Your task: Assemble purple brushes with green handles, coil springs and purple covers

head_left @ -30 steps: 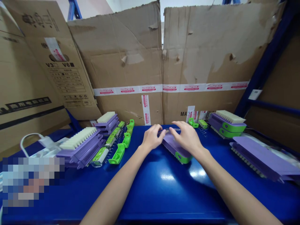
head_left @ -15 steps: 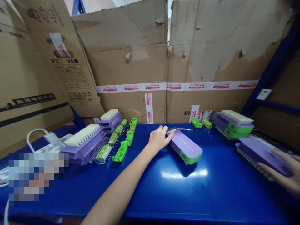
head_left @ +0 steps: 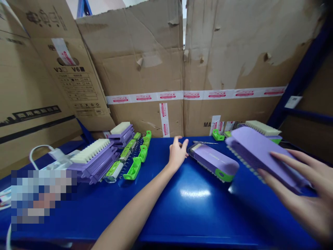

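My right hand (head_left: 299,184) grips a purple brush body (head_left: 262,152) with pale bristles along its underside, lifted at the right and partly covering a stack behind it. My left hand (head_left: 178,151) is off the table's middle, thumb and fingers apart, with nothing in it. Just right of that hand a purple brush with a green end cap (head_left: 214,161) lies bristles down on the blue table (head_left: 166,211). Tweezers (head_left: 205,142) lie behind this brush.
On the left stand stacks of purple brush bodies (head_left: 95,161), beside clear-and-green blocks (head_left: 114,171), a row of springs and green end caps (head_left: 133,169). Another green cap (head_left: 218,135) and a brush stack (head_left: 262,128) sit at back right. Cardboard (head_left: 145,73) walls the back.
My left hand has let go of the green-capped brush, which has shifted right and slightly turned. My right hand has brought the purple brush body leftward and up.
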`<state>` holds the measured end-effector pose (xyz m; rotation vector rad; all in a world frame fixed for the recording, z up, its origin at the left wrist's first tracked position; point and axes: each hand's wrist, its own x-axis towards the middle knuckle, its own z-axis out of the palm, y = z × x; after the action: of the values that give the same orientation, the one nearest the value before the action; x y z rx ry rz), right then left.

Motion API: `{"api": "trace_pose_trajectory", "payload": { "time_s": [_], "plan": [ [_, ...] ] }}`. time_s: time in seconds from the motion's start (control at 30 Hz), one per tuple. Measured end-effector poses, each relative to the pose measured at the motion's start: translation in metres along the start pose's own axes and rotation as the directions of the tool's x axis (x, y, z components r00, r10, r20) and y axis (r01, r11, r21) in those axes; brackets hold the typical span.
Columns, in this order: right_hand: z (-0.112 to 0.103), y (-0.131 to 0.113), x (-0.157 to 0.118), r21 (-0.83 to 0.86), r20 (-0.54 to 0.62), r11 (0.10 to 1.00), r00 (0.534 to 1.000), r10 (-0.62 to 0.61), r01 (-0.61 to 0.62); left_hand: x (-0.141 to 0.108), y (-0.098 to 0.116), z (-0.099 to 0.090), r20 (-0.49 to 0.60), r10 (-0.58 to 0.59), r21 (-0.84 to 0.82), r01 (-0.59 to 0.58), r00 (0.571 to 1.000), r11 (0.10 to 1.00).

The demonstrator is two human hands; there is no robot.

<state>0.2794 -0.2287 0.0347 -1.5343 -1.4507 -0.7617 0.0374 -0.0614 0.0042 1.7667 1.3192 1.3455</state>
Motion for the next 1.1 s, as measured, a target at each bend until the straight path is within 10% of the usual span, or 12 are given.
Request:
{"api": "trace_pose_trajectory", "payload": {
  "time_s": [0.2, 0.4, 0.6, 0.8, 1.0, 1.1],
  "plan": [
    [0.029, -0.111, 0.013, 0.224, 0.271, 0.955, 0.929, -0.252, 0.193, 0.03, -0.023, -0.038, -0.239, -0.146, -0.098, 0.126, 0.96, 0.987],
    [0.076, -0.153, -0.01, 0.161, 0.535, 0.951, 0.786, -0.31, 0.265, 0.045, -0.046, -0.061, -0.274, -0.203, -0.073, 0.19, 0.94, 0.979],
    [0.104, -0.16, 0.0, 0.03, 0.567, 0.955, 0.782, -0.259, 0.294, 0.046, -0.045, -0.062, -0.334, -0.101, 0.019, 0.114, 0.937, 0.993],
    [0.137, -0.167, 0.021, -0.015, 0.554, 0.969, 0.809, -0.197, 0.247, 0.029, -0.02, -0.054, -0.222, 0.299, 0.339, -0.214, 0.928, 0.916],
    [0.107, -0.13, 0.029, -0.064, 0.531, 0.955, 0.821, -0.212, 0.288, 0.015, -0.007, -0.036, 0.17, 0.427, 0.474, -0.454, 0.888, 0.755],
    [0.08, -0.093, 0.022, -0.148, 0.648, 0.952, 0.753, -0.111, 0.268, 0.014, -0.007, -0.033, 0.234, 0.398, 0.511, -0.46, 0.887, 0.726]
  ]
}}
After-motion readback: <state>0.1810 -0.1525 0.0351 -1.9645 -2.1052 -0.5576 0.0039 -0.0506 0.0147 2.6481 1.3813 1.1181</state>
